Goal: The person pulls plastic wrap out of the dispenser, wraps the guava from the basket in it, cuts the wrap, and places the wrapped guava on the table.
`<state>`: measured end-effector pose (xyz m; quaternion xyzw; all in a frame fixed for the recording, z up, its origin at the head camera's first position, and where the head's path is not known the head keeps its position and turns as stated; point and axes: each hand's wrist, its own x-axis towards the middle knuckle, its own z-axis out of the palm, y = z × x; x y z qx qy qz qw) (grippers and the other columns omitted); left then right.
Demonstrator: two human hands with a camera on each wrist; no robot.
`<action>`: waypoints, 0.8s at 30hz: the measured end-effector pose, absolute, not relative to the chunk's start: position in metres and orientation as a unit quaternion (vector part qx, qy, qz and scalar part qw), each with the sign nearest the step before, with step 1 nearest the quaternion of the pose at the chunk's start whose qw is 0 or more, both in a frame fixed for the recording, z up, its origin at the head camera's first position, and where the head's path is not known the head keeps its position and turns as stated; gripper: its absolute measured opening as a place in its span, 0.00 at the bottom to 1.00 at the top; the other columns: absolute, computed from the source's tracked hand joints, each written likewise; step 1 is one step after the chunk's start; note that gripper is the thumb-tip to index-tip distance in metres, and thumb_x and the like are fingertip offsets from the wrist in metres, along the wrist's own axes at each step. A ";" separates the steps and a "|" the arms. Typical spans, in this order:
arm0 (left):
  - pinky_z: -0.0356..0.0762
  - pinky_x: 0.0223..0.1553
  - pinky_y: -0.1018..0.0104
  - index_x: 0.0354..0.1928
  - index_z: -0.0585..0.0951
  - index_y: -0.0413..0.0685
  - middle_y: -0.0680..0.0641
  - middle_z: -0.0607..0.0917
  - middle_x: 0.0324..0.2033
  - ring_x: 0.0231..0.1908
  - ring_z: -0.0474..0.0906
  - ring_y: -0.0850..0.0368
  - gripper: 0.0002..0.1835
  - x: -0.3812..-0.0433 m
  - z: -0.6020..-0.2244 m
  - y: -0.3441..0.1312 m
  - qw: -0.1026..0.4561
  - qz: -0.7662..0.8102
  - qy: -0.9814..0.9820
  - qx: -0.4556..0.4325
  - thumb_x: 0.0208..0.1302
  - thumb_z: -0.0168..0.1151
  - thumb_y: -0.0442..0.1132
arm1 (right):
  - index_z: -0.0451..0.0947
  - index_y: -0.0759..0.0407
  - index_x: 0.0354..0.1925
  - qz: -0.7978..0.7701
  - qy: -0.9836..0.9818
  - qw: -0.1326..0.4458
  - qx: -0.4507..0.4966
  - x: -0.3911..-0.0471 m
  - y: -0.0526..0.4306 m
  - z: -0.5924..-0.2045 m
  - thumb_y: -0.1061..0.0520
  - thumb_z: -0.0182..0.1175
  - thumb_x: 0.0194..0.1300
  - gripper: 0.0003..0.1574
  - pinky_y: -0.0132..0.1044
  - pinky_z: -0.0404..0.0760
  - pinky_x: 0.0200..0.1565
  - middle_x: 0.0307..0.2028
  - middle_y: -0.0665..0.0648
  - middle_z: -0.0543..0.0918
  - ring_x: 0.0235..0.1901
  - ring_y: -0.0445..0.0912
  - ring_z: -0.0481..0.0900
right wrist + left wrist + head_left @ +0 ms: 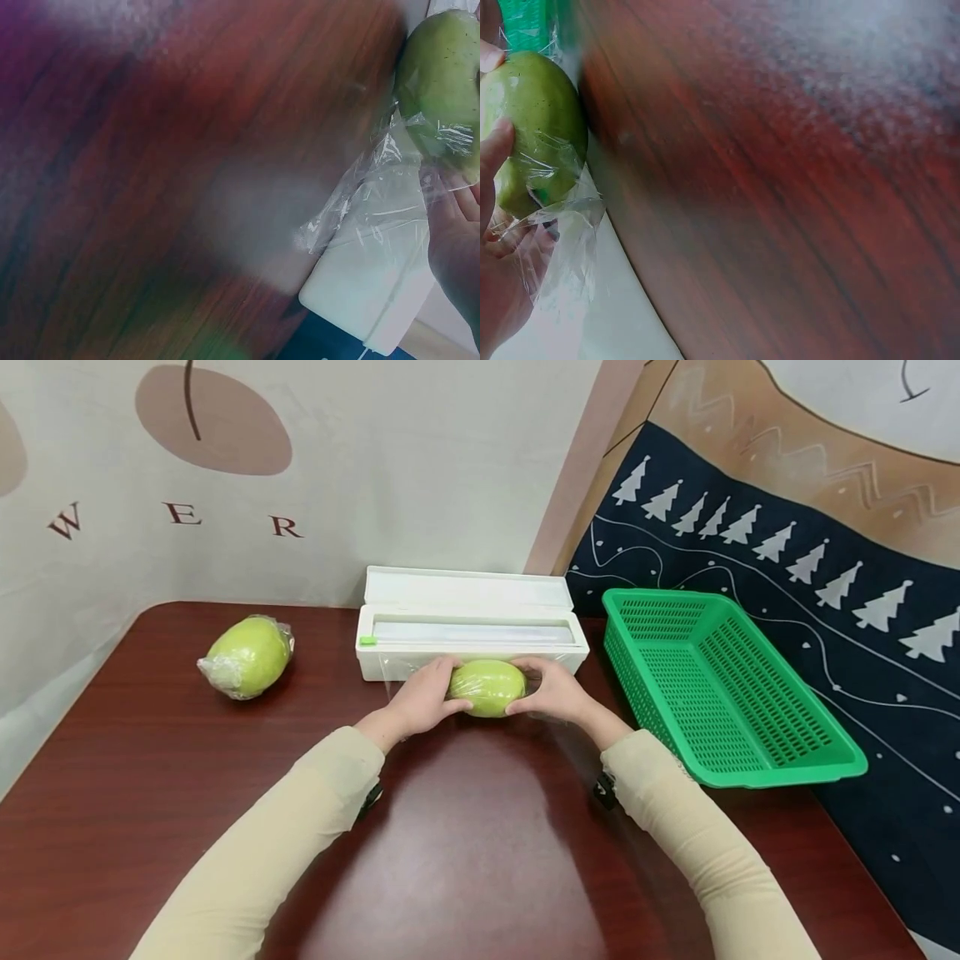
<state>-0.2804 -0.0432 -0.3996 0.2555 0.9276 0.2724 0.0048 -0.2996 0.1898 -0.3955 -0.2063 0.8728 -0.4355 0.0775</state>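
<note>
A green mango [489,688] with clear plastic wrap over it is held between both hands, just in front of the white cling film box [472,647]. My left hand [424,695] grips its left end, thumb on the near side and fingers behind. On the right end, my right hand [553,691] holds it in the same way. Loose plastic wrap [570,247] trails from the mango past the left palm. More loose film [382,199] spreads beside the right hand, overlapping the box. The box lid [468,587] stands raised at the back.
At the left of the brown table [450,877] lies another green mango [251,656] wrapped in clear film. A green plastic basket [738,693] sits to the right of the box. A small green slider [367,641] is on the box's left end. Printed cloth hangs behind.
</note>
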 end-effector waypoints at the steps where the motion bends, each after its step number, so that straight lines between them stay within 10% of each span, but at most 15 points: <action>1: 0.68 0.59 0.52 0.60 0.65 0.34 0.36 0.74 0.55 0.57 0.71 0.43 0.33 -0.281 -0.399 -0.043 0.007 0.273 0.928 0.254 0.60 0.63 0.48 | 0.72 0.66 0.57 -0.433 0.875 0.077 -0.202 -0.300 0.190 -0.395 0.62 0.76 0.40 0.44 0.44 0.76 0.56 0.52 0.64 0.79 0.53 0.54 0.78; 24: 0.67 0.61 0.50 0.67 0.61 0.37 0.36 0.63 0.62 0.60 0.69 0.41 0.34 -0.277 -0.400 -0.040 0.029 0.291 0.933 0.209 0.66 0.55 0.49 | 0.73 0.68 0.55 -0.414 0.886 0.089 -0.190 -0.302 0.189 -0.392 0.60 0.71 0.49 0.34 0.47 0.77 0.53 0.49 0.66 0.81 0.48 0.55 0.80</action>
